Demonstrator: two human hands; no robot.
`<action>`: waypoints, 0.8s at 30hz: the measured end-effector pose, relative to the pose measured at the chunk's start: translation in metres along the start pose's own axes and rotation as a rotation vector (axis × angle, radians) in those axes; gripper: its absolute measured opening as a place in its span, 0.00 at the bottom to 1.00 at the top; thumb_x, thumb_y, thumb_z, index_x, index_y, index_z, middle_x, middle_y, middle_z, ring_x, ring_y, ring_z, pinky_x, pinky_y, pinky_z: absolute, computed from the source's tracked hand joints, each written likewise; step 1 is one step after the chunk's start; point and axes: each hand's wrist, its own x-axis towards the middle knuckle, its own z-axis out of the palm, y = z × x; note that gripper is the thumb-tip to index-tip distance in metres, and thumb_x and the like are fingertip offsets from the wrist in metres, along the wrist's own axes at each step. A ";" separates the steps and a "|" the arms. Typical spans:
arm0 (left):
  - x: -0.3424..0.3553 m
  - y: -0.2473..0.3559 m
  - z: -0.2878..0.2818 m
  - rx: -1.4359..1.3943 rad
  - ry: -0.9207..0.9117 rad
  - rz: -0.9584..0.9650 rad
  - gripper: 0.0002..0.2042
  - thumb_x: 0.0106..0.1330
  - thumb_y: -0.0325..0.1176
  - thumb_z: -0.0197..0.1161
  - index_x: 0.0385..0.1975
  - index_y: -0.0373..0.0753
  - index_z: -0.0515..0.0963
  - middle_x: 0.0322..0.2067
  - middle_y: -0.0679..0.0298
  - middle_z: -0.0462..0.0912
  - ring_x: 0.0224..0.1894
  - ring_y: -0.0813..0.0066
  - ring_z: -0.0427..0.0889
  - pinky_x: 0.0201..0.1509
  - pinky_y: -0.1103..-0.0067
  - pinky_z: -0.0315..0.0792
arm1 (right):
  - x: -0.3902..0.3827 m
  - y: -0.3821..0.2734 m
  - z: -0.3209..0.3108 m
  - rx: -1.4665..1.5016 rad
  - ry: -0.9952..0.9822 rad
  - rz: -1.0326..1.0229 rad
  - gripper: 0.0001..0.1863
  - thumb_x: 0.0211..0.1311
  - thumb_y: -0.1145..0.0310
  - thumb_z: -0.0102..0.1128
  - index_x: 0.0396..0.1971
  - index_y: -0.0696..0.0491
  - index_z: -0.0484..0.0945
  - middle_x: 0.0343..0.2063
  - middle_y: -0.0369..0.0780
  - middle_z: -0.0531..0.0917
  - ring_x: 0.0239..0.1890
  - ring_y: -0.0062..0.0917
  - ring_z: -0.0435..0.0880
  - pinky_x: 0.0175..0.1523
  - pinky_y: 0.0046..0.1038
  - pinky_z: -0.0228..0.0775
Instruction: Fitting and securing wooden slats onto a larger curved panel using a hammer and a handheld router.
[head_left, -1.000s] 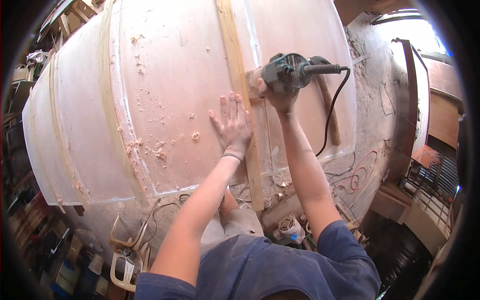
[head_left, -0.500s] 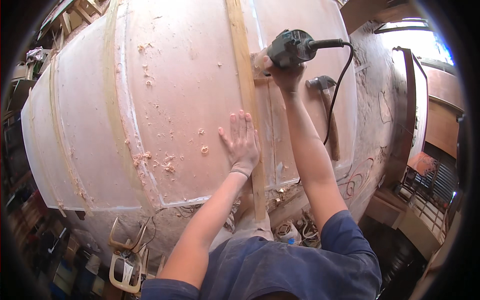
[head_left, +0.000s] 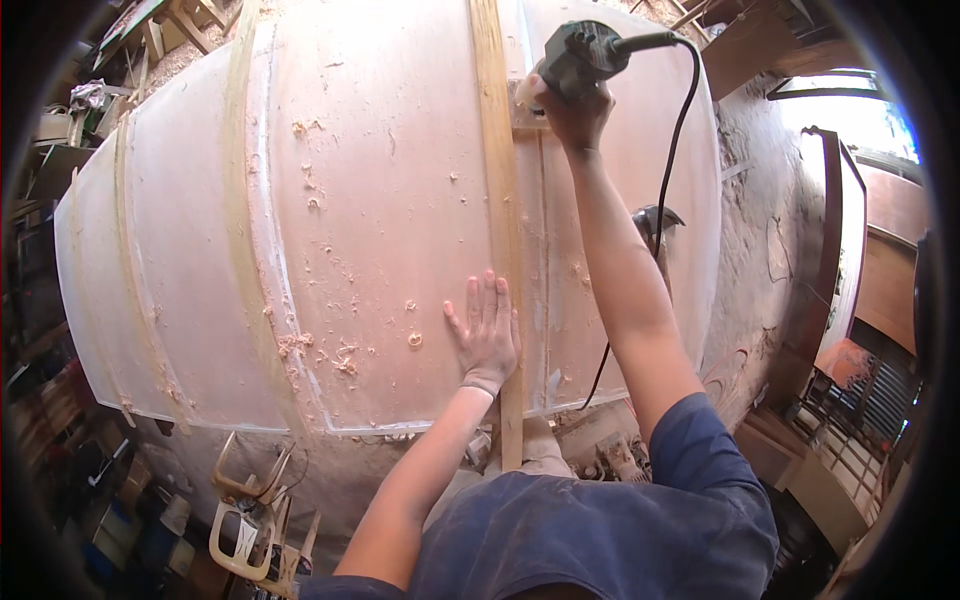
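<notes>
My right hand (head_left: 578,118) is wrapped round a dark corded trim router (head_left: 585,58), whose clear base rests on a broad pale wooden panel (head_left: 390,220). The base sits against the right edge of a long wooden strip (head_left: 497,170). Lower down, my left hand (head_left: 486,345) lies flat with fingers spread, on the panel and along the strip's left edge. A narrow groove line (head_left: 544,260) runs down the panel right of the strip. The router's bit is hidden.
A claw hammer (head_left: 655,217) lies on the panel, partly behind my right forearm. The black cord (head_left: 672,140) hangs beside that arm. Curly wood shavings (head_left: 345,362) dot the panel, and more strips (head_left: 240,200) cross it at left. A chair (head_left: 240,540) stands lower left.
Held in my right hand, the router has moved farther up along the strip, away from me. My left hand stays flat by the strip, lower in the picture. The whole view has shifted.
</notes>
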 end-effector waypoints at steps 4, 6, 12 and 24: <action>0.002 0.005 0.000 0.007 -0.002 0.005 0.31 0.72 0.40 0.45 0.73 0.43 0.48 0.75 0.63 0.45 0.77 0.60 0.40 0.72 0.46 0.25 | 0.031 0.011 0.016 -0.043 0.030 -0.076 0.25 0.38 0.56 0.76 0.33 0.56 0.80 0.25 0.41 0.86 0.29 0.28 0.86 0.38 0.30 0.79; 0.002 0.005 0.000 0.013 -0.023 0.001 0.31 0.71 0.40 0.46 0.73 0.43 0.48 0.75 0.63 0.45 0.77 0.60 0.40 0.72 0.46 0.25 | 0.045 0.017 0.026 0.010 0.043 -0.084 0.25 0.38 0.55 0.76 0.32 0.56 0.80 0.25 0.41 0.86 0.29 0.29 0.87 0.38 0.31 0.79; 0.001 0.002 -0.001 0.017 -0.039 0.003 0.32 0.71 0.41 0.46 0.73 0.42 0.48 0.75 0.63 0.45 0.77 0.60 0.40 0.72 0.46 0.25 | 0.081 0.028 0.048 -0.093 -0.008 -0.058 0.30 0.42 0.48 0.71 0.42 0.54 0.77 0.31 0.43 0.85 0.34 0.38 0.86 0.44 0.36 0.77; 0.001 0.002 -0.004 -0.015 -0.030 0.005 0.32 0.70 0.41 0.49 0.73 0.42 0.51 0.74 0.62 0.49 0.77 0.60 0.41 0.72 0.46 0.25 | 0.131 0.037 0.080 0.048 -0.044 -0.019 0.11 0.50 0.67 0.65 0.29 0.59 0.78 0.19 0.42 0.83 0.19 0.26 0.85 0.24 0.30 0.77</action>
